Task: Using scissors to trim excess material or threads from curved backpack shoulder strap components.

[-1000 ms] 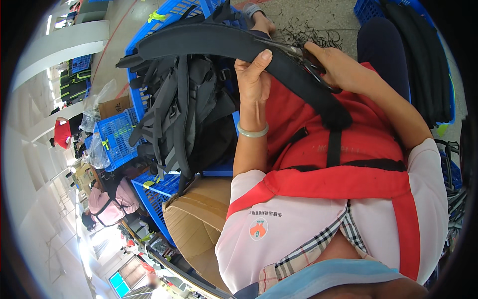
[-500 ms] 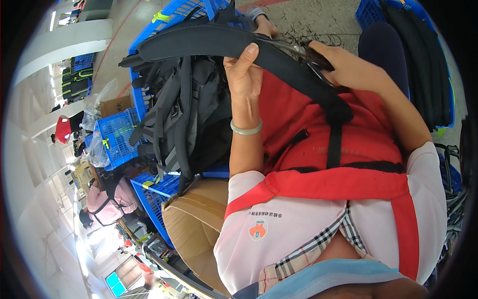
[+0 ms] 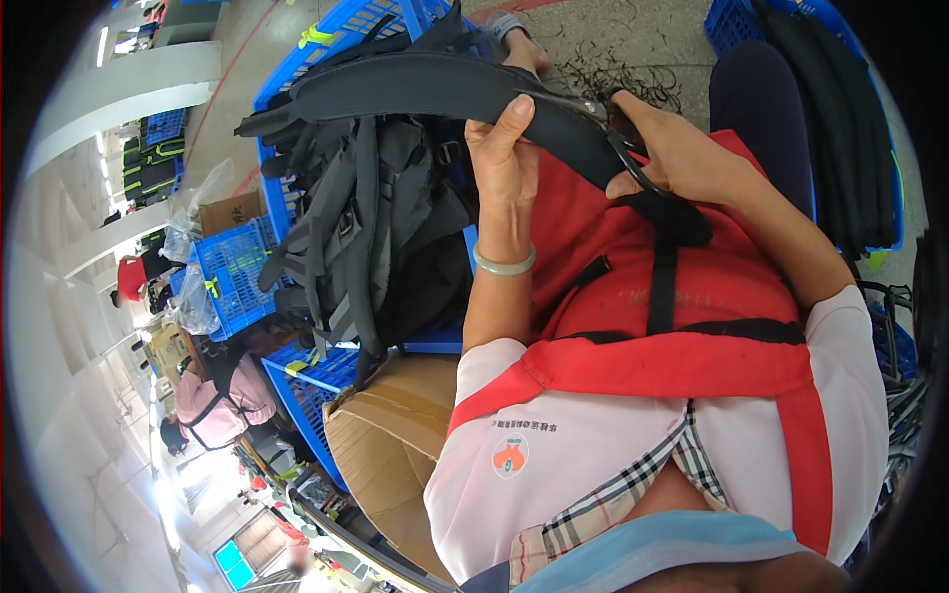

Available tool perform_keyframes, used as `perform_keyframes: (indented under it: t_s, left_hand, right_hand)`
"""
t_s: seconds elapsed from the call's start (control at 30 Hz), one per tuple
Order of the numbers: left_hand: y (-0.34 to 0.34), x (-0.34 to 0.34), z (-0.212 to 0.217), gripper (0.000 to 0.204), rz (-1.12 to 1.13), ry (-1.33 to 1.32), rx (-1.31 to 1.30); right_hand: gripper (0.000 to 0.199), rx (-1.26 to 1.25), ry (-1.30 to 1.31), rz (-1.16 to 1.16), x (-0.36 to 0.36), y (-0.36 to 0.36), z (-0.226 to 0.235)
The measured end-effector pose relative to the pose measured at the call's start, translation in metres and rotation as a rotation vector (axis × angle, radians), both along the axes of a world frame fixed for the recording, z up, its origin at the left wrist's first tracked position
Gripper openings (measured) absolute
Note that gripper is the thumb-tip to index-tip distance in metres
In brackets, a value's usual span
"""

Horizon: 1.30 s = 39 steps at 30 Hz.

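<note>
In the head view, a long black padded strap (image 3: 445,89) is held up across the top of the picture, above a red apron (image 3: 682,296) worn over the lap. The strap runs from the upper left, over a heap of black backpacks (image 3: 366,227) lying in a blue plastic crate (image 3: 297,69), and down to the right, where it is met by a pair of scissors (image 3: 618,138)

The work is judged to be mid-course: the blades are laid against the strap's lower end and nothing looks cut off yet at that spot, though whether the blades have begun to bite cannot be told. Dark thread clippings (image 3: 613,74) are scattered on the floor beyond the knees, and further black goods are stacked in another blue crate (image 3: 736,20) at the upper right, so some trimming appears done and plenty left

The left hand (image 3: 504,148) is raised with the forearm upright, a pale bangle (image 3: 504,262) on the wrist; it is closed around the strap, thumb pressed on the near face and fingers wrapped behind. The right hand (image 3: 682,148) is brought in from the right with the forearm slanting down, closed through the scissor handles; how far the blades are parted cannot be made out

A cardboard box (image 3: 395,445) is seen by the left knee
</note>
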<state>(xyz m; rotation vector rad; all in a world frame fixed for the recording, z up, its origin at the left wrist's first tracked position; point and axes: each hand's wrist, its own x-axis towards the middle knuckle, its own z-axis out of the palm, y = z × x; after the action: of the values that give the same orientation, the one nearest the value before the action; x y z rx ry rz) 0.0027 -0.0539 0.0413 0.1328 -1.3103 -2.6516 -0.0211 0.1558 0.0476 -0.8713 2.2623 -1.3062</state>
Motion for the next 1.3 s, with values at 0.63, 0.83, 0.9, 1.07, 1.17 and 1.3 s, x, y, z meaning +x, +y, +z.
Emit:
perform_keyframes:
  t_s: [0.63, 0.83, 0.9, 1.07, 1.17, 1.3]
  left_hand:
    - [0.001, 0.006, -0.008, 0.024, -0.017, -0.008, 0.045]
    - [-0.001, 0.002, 0.004, 0.022, -0.065, 0.104, 0.048]
    - [-0.01, -0.002, 0.014, 0.02, -0.045, 0.1, 0.079]
    - [0.0, 0.0, 0.014, 0.018, -0.028, 0.128, -0.026]
    - [0.002, 0.002, 0.016, 0.018, -0.029, 0.113, -0.023]
    - [0.003, 0.006, 0.021, 0.019, -0.054, 0.124, -0.014]
  right_hand:
    - [0.05, -0.03, -0.032, -0.015, -0.002, -0.001, 0.002]
    - [0.048, -0.06, -0.102, -0.036, -0.005, 0.003, -0.01]
    - [0.047, -0.045, -0.008, -0.029, -0.004, 0.002, -0.009]
    - [0.061, -0.029, 0.064, -0.068, -0.005, -0.008, 0.006]
    - [0.071, -0.067, 0.208, -0.031, -0.004, -0.005, 0.012]
    - [0.076, 0.016, 0.224, 0.023, -0.005, -0.002, 0.018]
